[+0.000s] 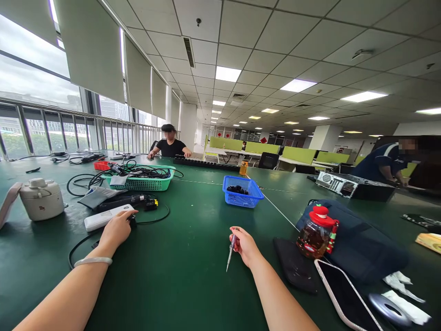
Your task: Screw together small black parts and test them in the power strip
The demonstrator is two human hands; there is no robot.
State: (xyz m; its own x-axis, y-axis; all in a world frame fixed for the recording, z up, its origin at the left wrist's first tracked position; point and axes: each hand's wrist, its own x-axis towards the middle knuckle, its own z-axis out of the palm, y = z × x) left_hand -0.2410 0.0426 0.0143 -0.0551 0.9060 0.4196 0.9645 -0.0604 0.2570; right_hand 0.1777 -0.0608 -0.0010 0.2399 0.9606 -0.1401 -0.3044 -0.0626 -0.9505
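Note:
My left hand [117, 229] lies over the right end of a white power strip [103, 218], with its fingers curled around a small black plug [132, 219]. Much of that plug is hidden under the fingers. Held low over the green table [193, 276], my right hand [245, 246] grips a slim screwdriver [230, 253] with a clear handle. Its metal tip points down and towards me. A blue basket [243, 198] of small black parts stands beyond the right hand. Black cables run beside the left hand.
A green basket [148, 184] of cables stands behind a white jug [41, 200]. To the right are a red-lidded jar [313, 236], a dark bag [365, 243], a black pouch [294, 264] and a phone [344, 292]. Two people are farther off, one near a computer case [354, 186].

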